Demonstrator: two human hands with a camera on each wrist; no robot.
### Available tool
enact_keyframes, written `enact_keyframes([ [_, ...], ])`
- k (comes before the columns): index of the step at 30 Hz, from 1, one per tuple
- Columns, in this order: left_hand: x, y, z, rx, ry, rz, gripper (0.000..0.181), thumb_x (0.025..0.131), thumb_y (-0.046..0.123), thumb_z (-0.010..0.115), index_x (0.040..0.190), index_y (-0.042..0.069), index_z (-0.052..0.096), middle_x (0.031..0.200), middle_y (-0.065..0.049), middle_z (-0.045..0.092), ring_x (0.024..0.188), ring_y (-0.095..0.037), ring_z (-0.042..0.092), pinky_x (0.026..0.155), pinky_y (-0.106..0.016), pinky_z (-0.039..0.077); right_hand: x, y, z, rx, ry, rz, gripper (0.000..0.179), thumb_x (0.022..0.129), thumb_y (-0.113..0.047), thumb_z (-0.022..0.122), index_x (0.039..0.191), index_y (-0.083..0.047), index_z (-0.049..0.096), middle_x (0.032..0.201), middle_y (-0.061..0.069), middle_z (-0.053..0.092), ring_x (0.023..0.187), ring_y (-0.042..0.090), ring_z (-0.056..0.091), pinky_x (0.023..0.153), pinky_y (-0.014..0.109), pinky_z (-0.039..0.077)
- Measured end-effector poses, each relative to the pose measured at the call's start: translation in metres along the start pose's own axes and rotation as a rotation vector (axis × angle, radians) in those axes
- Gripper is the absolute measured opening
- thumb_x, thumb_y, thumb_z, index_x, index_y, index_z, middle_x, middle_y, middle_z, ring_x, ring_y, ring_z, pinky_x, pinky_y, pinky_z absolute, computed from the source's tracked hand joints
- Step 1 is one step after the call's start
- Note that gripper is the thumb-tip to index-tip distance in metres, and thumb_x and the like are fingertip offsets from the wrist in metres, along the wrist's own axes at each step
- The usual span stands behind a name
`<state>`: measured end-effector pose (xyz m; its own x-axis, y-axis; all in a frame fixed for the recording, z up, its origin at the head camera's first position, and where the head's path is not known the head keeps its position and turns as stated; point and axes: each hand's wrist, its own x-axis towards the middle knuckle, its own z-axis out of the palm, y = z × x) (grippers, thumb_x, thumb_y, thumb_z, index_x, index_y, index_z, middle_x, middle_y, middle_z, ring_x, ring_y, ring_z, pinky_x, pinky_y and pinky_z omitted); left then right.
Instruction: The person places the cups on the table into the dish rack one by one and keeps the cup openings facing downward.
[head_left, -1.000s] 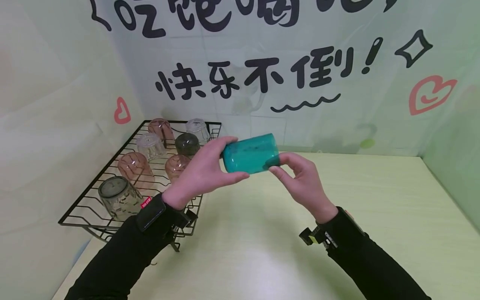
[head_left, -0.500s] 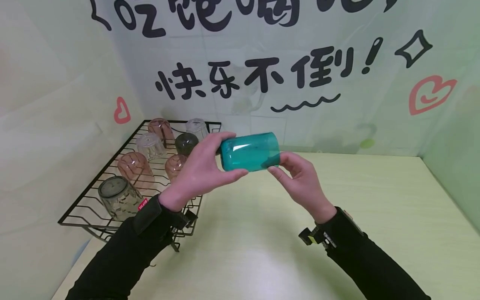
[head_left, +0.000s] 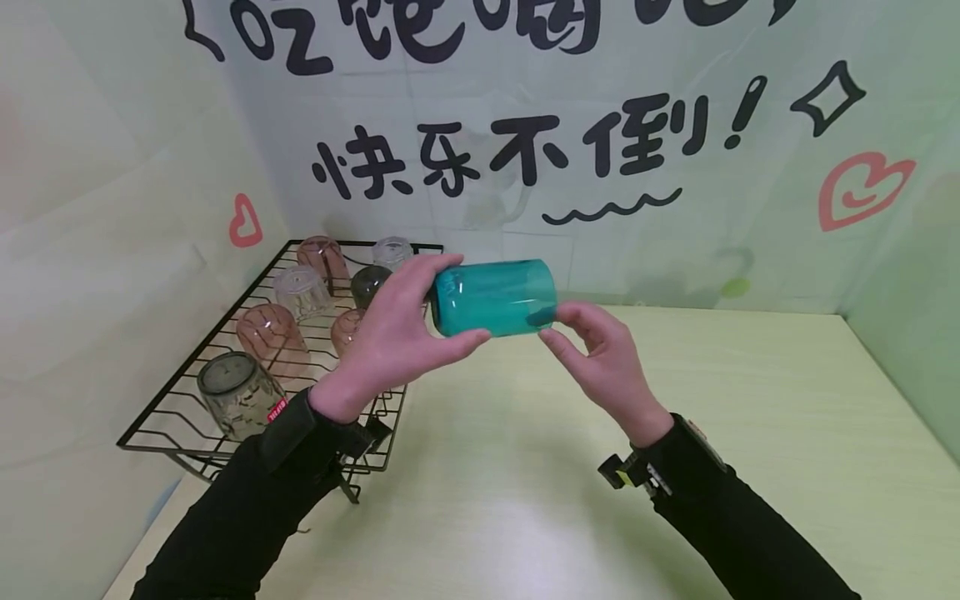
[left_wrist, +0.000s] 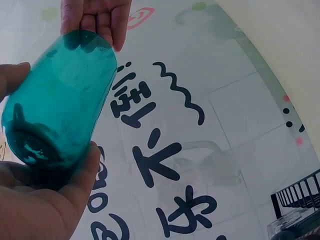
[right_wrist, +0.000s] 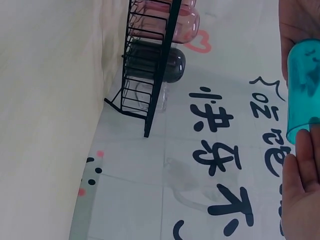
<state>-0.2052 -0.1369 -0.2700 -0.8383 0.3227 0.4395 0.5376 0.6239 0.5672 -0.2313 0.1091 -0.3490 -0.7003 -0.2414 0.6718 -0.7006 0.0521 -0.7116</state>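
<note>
A teal drinking glass (head_left: 495, 298) is held on its side above the table in the head view, its closed base to the left and its open rim to the right. My left hand (head_left: 390, 333) grips the base end, thumb along the lower side and fingers over the top. At the rim, my right hand (head_left: 596, 354) pinches the glass wall between thumb and fingers. The left wrist view shows the thick base of the teal glass (left_wrist: 35, 145) near my left palm. In the right wrist view, fingertips (right_wrist: 303, 145) of my right hand overlap the rim.
On the left stands a black wire rack (head_left: 168, 452) with several upside-down glasses, among them a pink glass (head_left: 272, 333), a clear glass (head_left: 300, 290) and a grey glass (head_left: 236, 396). A pale table (head_left: 525, 500) lies below, and a lettered sheet (head_left: 480, 225) hangs behind.
The glass has shifted slightly left and up, its base end rising so that it lies more level. My left hand moved with it; my right hand stayed nearly in place.
</note>
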Motion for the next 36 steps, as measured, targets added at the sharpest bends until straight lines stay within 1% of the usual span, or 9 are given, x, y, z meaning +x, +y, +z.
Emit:
enact_keyframes([
  [4, -0.003, -0.001, -0.010, 0.010, 0.013, -0.022, 0.078, 0.077, 0.028, 0.086, 0.141, 0.003, 0.048, 0.130, -0.013, 0.052, 0.114, -0.027, 0.049, 0.089, -0.045, 0.052, 0.000, 0.004, -0.005, 0.006, -0.005, 0.036, 0.021, 0.088, 0.013, 0.064, 0.109, 0.007, 0.066, 0.106, 0.014, 0.068, 0.105, 0.020, 0.063, 0.101, 0.031, 0.046],
  [8, -0.005, -0.002, -0.017, 0.015, 0.018, -0.047, 0.077, 0.077, 0.027, 0.086, 0.140, 0.005, 0.049, 0.129, -0.012, 0.051, 0.113, -0.027, 0.048, 0.086, -0.045, 0.054, -0.001, 0.006, -0.008, 0.016, -0.028, 0.078, 0.024, 0.091, 0.008, 0.064, 0.114, 0.003, 0.066, 0.113, 0.012, 0.068, 0.109, 0.020, 0.062, 0.103, 0.033, 0.045],
  [11, -0.007, -0.004, -0.021, 0.013, 0.015, -0.062, 0.075, 0.078, 0.027, 0.085, 0.140, 0.006, 0.049, 0.131, -0.012, 0.050, 0.114, -0.028, 0.048, 0.087, -0.048, 0.054, -0.002, 0.008, -0.008, 0.006, -0.036, 0.110, 0.026, 0.092, 0.005, 0.065, 0.118, 0.002, 0.065, 0.116, 0.010, 0.068, 0.111, 0.019, 0.062, 0.104, 0.033, 0.044],
  [17, -0.011, -0.007, -0.032, 0.056, -0.004, -0.091, 0.074, 0.080, 0.028, 0.083, 0.141, 0.007, 0.048, 0.138, -0.013, 0.048, 0.121, -0.031, 0.045, 0.092, -0.053, 0.050, -0.002, 0.010, -0.008, -0.029, -0.043, 0.150, 0.027, 0.093, 0.000, 0.066, 0.120, 0.000, 0.065, 0.117, 0.008, 0.068, 0.112, 0.018, 0.062, 0.103, 0.032, 0.045],
  [20, -0.013, -0.009, -0.040, 0.078, -0.011, -0.091, 0.075, 0.079, 0.026, 0.084, 0.141, 0.004, 0.048, 0.138, -0.014, 0.048, 0.121, -0.032, 0.046, 0.093, -0.054, 0.050, -0.003, 0.011, -0.010, -0.053, -0.052, 0.167, 0.028, 0.093, -0.001, 0.067, 0.120, 0.000, 0.064, 0.118, 0.008, 0.068, 0.112, 0.018, 0.062, 0.102, 0.032, 0.045],
  [25, -0.017, -0.012, -0.050, 0.103, -0.038, -0.103, 0.076, 0.079, 0.025, 0.084, 0.142, 0.002, 0.047, 0.137, -0.015, 0.048, 0.119, -0.033, 0.047, 0.090, -0.055, 0.052, -0.004, 0.014, -0.012, -0.099, -0.069, 0.199, 0.029, 0.093, -0.004, 0.067, 0.122, 0.000, 0.064, 0.119, 0.009, 0.067, 0.113, 0.019, 0.061, 0.101, 0.030, 0.045],
  [31, -0.020, -0.017, -0.059, 0.130, -0.052, -0.123, 0.077, 0.078, 0.025, 0.085, 0.142, 0.005, 0.048, 0.137, -0.013, 0.050, 0.119, -0.031, 0.048, 0.088, -0.053, 0.054, -0.004, 0.019, -0.013, -0.160, -0.104, 0.234, 0.031, 0.093, -0.009, 0.069, 0.123, -0.002, 0.063, 0.121, 0.008, 0.066, 0.114, 0.020, 0.061, 0.102, 0.035, 0.045],
  [36, -0.026, -0.021, -0.070, 0.159, -0.073, -0.154, 0.073, 0.077, 0.025, 0.085, 0.140, 0.008, 0.050, 0.131, -0.012, 0.054, 0.114, -0.031, 0.050, 0.084, -0.055, 0.054, -0.006, 0.022, -0.013, -0.193, -0.128, 0.278, 0.032, 0.094, -0.011, 0.069, 0.124, -0.003, 0.063, 0.122, 0.009, 0.066, 0.114, 0.023, 0.061, 0.102, 0.040, 0.045],
])
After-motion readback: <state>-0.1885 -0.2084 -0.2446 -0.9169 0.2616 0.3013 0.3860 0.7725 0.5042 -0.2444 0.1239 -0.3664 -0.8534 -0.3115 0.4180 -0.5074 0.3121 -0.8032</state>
